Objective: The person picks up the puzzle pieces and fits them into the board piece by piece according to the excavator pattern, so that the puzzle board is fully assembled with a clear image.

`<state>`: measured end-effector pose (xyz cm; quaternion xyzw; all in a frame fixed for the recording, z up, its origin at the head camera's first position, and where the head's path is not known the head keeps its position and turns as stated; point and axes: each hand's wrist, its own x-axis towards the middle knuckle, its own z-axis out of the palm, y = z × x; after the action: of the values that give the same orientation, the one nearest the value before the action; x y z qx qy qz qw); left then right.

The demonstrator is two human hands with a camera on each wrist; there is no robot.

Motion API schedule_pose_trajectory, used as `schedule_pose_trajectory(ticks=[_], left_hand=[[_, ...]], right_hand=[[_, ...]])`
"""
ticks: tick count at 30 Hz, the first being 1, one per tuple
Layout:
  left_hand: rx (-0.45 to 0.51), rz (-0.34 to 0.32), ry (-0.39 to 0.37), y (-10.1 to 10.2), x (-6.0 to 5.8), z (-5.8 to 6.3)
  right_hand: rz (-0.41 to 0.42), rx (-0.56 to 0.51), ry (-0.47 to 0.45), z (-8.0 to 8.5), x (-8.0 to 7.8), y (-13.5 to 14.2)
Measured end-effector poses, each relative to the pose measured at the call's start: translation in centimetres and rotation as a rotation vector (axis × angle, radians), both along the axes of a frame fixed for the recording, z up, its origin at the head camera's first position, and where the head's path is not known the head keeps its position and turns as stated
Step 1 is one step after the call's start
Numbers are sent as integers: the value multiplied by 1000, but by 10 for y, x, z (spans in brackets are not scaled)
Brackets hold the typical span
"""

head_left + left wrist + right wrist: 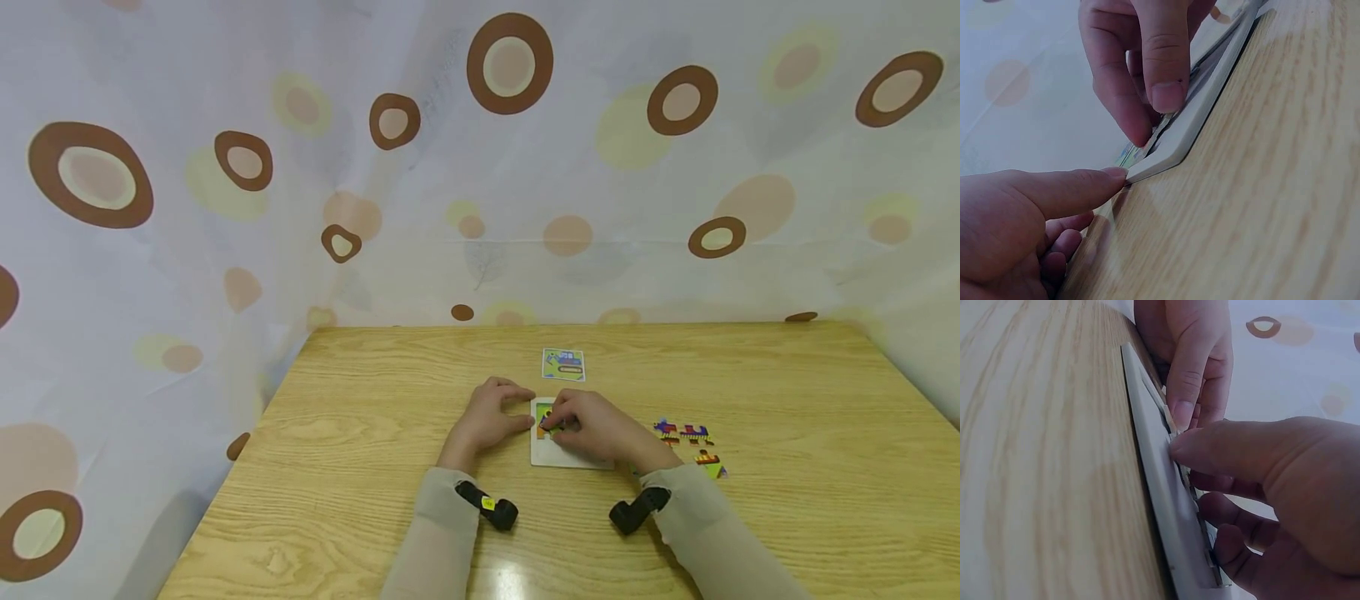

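A wood-grain table (315,483) is the landmark. Behind it and along its left side hangs a creased white cloth (480,175), printed with brown-ringed ovals and pale yellow and peach spots. Glare (508,581) whitens the table's near part.

Head view looks down from above; wrist views (close, tilted) share the tray (1190,132).

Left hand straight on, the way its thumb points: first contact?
The puzzle tray's left edge; the left hand's thumb seems to touch it, though depth is unclear. Beyond: the right hand.
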<state>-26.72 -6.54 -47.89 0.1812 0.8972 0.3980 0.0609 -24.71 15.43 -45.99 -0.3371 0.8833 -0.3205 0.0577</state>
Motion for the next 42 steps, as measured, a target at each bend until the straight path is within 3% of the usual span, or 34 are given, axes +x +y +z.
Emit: schedule_pose_trajectory(ticks=[23,34,42], left_hand=[[3,3,-5,0,-1,-1],[8,2,0,1,0,1],[8,-1,-9,0,0,1]], right_hand=[[-44,-16,-8,-3,0,-2],[-101,15,-28,-1,2,-5],[-100,35,-38,3,2,-4]])
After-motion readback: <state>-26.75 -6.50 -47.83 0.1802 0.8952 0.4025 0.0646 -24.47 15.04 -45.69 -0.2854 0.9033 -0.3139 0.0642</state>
